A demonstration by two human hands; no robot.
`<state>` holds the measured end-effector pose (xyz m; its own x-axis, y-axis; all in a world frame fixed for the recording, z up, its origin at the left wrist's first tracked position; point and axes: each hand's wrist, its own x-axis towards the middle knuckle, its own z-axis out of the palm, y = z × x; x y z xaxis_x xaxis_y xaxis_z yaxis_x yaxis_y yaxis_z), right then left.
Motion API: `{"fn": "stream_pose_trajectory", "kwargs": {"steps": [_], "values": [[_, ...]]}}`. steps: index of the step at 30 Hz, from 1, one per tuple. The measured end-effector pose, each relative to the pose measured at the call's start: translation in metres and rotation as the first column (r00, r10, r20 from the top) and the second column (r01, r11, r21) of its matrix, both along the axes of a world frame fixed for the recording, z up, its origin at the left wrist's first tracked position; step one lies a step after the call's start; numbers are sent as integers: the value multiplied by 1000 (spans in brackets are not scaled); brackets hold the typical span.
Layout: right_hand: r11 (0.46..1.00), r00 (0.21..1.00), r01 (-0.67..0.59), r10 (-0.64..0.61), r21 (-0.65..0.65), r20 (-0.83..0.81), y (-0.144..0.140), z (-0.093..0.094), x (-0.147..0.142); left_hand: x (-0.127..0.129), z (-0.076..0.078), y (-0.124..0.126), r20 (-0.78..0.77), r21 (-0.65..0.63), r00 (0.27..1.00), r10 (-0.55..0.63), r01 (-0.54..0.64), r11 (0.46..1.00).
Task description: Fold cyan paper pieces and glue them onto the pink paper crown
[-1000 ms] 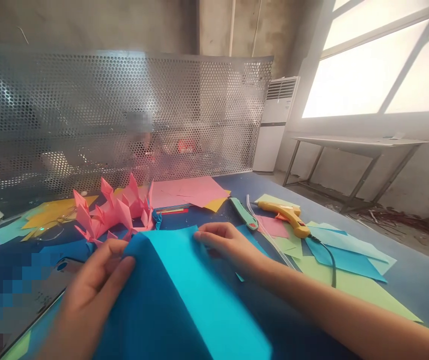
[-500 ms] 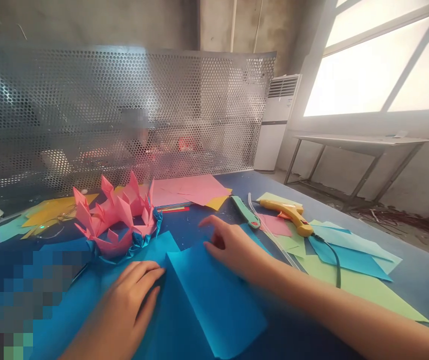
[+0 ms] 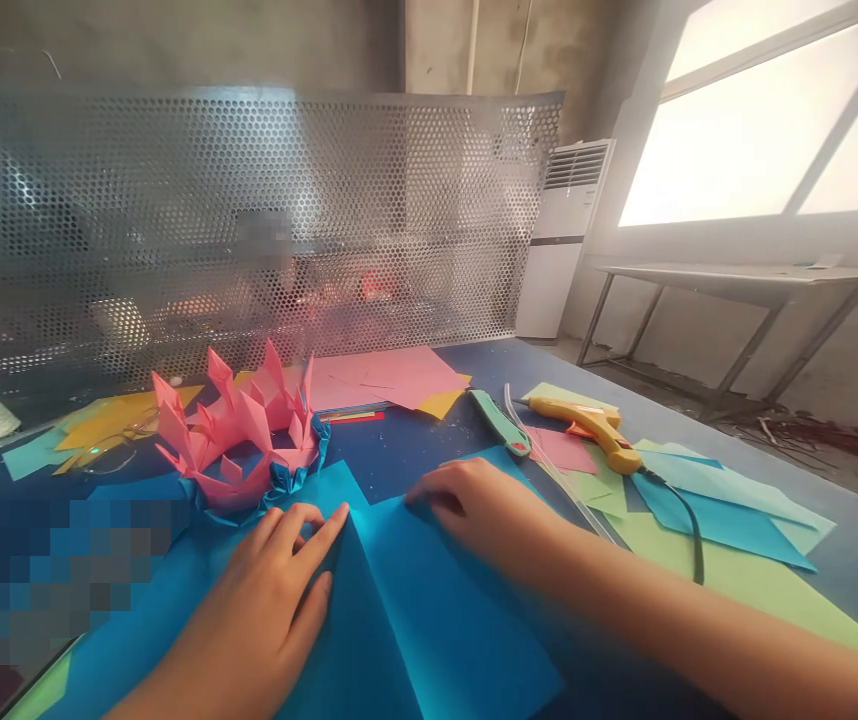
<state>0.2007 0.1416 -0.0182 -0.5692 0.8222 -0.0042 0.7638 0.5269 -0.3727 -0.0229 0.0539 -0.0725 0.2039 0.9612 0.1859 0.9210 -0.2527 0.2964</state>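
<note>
Blue paper sheets (image 3: 466, 610) lie in front of me, one sloping down to the right from a raised edge. My left hand (image 3: 279, 575) rests on the blue paper left of that edge, fingers outstretched, its index fingertip at the edge's far end. Bent together, the fingers of my right hand (image 3: 478, 505) close on the far edge of the right-hand blue sheet; its thumb is largely hidden. Just beyond my left hand stands a ring of folded pink paper points (image 3: 249, 425), with crumpled blue paper (image 3: 286, 483) along its near rim.
A green cutter (image 3: 500, 422), clear glue sticks (image 3: 560, 490) and a yellow glue gun (image 3: 586, 425) with a black cord lie right. Green paper (image 3: 744, 585) lies nearer. Pink sheets (image 3: 399, 378) are at the back, before a perforated metal panel (image 3: 429, 220). Yellow paper (image 3: 110, 420) lies left.
My right hand has lowered and its fingers have closed onto the blue sheet's far edge. My left index finger has stretched forward to the raised edge. The view has shifted slightly.
</note>
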Motion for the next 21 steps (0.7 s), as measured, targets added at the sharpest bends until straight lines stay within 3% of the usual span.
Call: {"fn": "stream_pose_trajectory", "kwargs": {"steps": [7, 12, 21], "values": [[995, 999, -47, 49, 83, -18, 1, -6, 2, 4, 3, -3, 62, -38, 998, -19, 21, 999], [999, 999, -32, 33, 24, -37, -1, -7, 0, 6, -2, -3, 174, -4, 985, -11, 12, 1000], [995, 999, 32, -35, -90, -26, -7, -2, 1, 3, 2, 1, 112, -34, 992, -50, 54, 998]]}}
